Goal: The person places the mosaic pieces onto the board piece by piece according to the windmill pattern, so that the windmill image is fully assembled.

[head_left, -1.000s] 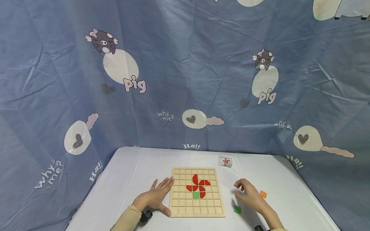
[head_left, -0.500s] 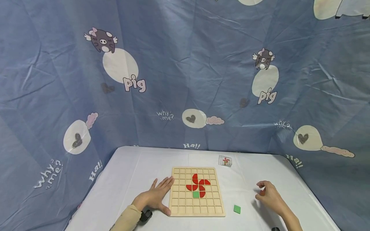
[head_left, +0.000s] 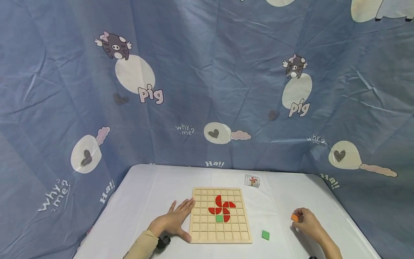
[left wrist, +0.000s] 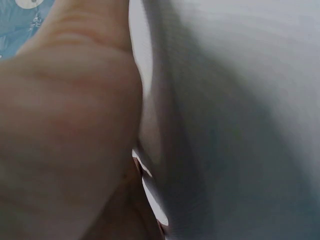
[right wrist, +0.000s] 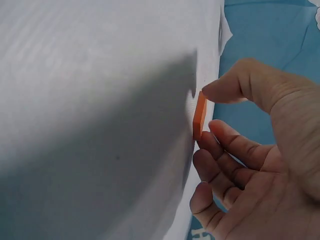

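My left hand (head_left: 174,222) lies with spread, straight fingers against the left edge of a wooden grid board (head_left: 207,236). Several red quarter-round pieces (head_left: 218,210) form a pinwheel in its cells, with a green square tile (head_left: 219,218) set just below. Off to the right, my right hand (head_left: 307,223) pinches an orange square tile (right wrist: 199,116) between thumb and fingertips, close to the white tabletop. Another green square tile (head_left: 265,235) lies on the table between the board and that hand. The left wrist view is mostly filled by the left hand (left wrist: 70,125) and its shadow.
A small card (head_left: 252,180) with a gridded pinwheel picture sits behind the board, towards the right. White cloth (head_left: 168,183) covers the table, and a blue patterned curtain (head_left: 194,90) encloses its back and sides.
My right hand has moved right, from above the loose green tile to the orange tile, and its fingers have closed on that tile's edges. The left hand stays at the board.
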Demonstrator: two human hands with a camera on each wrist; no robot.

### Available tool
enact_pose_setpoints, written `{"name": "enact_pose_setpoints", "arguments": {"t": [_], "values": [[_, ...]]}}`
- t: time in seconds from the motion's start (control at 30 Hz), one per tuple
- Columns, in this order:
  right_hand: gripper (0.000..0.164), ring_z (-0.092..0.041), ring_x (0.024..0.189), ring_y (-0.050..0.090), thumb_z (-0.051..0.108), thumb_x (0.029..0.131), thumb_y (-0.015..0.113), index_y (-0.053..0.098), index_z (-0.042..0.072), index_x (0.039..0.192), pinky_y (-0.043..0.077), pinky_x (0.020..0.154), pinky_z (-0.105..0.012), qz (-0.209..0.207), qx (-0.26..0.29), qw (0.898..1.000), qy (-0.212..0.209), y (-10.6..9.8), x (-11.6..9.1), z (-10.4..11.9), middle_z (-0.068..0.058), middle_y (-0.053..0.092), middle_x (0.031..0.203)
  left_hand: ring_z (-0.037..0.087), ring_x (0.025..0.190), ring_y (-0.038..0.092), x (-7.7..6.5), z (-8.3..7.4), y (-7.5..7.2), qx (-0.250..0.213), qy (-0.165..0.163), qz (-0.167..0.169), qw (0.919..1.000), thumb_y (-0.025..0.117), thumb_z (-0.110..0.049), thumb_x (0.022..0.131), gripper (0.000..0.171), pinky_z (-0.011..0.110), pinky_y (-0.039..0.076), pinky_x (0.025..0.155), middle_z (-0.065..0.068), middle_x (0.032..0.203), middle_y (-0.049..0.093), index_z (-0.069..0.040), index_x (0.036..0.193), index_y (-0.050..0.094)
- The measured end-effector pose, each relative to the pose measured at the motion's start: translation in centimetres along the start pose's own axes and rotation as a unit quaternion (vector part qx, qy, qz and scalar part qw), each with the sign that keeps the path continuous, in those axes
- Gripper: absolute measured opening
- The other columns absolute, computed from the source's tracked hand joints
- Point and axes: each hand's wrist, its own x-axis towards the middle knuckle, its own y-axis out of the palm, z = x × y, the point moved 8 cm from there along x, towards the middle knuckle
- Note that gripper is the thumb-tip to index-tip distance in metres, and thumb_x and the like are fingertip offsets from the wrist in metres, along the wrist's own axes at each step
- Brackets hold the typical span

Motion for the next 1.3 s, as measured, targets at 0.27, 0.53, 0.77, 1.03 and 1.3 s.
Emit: {"name": "enact_pose_setpoints", "arguments": {"t": [0.27, 0.53, 0.77, 1.03, 1.3], "values": [[0.040, -0.022, 0.084, 0.059, 0.008, 0.071, 0.074, 0.060, -0.008, 0.105, 0.052, 0.071, -0.037, -0.003, -0.016, 0.999, 0.028, 0.0, 0.3, -0.7, -0.015, 0.060, 0.096, 0.034, 0.150, 0.006, 0.0, 0.0, 0.0, 0.002, -0.001, -0.003, 1.0000, 0.073, -0.071, 0.058, 0.133, 0.066, 0.001, 0.117, 0.011, 0.164, 0.005, -0.006, 0.155, 0.008], [0.031, -0.018, 0.080, 0.060, 0.006, 0.073, 0.072, 0.062, -0.006, 0.099, 0.051, 0.067, -0.034, 0.003, -0.013, 1.000, 0.021, 0.0, 0.1, -0.7, -0.010, 0.063, 0.090, 0.033, 0.151, 0.006, 0.2, 0.1, 0.2, 0.003, -0.005, -0.001, 1.0000, 0.073, -0.071, 0.058, 0.134, 0.065, 0.001, 0.117, 0.011, 0.164, 0.005, -0.006, 0.155, 0.007], [0.030, -0.018, 0.079, 0.060, 0.007, 0.072, 0.072, 0.062, -0.006, 0.098, 0.052, 0.067, -0.035, -0.004, -0.020, 1.000, 0.022, 0.0, 0.2, -0.5, -0.010, 0.064, 0.089, 0.032, 0.151, 0.006, 0.2, 0.1, 0.2, 0.006, -0.003, -0.002, 1.0000, 0.072, -0.072, 0.058, 0.135, 0.066, 0.002, 0.117, 0.011, 0.164, 0.005, -0.007, 0.155, 0.006], [0.030, -0.016, 0.076, 0.058, 0.007, 0.072, 0.073, 0.062, -0.005, 0.097, 0.050, 0.064, -0.031, -0.006, -0.006, 1.000, 0.011, 0.5, 0.0, 1.0, -0.008, 0.064, 0.087, 0.034, 0.150, 0.007, 0.0, 0.0, 0.1, 0.008, -0.001, -0.002, 1.0000, 0.073, -0.072, 0.058, 0.134, 0.066, 0.002, 0.116, 0.012, 0.164, 0.005, -0.006, 0.155, 0.007], [0.030, -0.015, 0.072, 0.053, 0.016, 0.075, 0.078, 0.063, -0.001, 0.095, 0.045, 0.059, -0.028, -0.010, -0.001, 1.000, -0.006, 1.6, -0.3, 4.1, -0.006, 0.063, 0.087, 0.034, 0.150, 0.006, 0.0, -0.2, -0.1, 0.007, -0.002, 0.000, 1.0000, 0.074, -0.070, 0.060, 0.133, 0.066, 0.002, 0.116, 0.012, 0.164, 0.005, -0.006, 0.155, 0.007]]}}
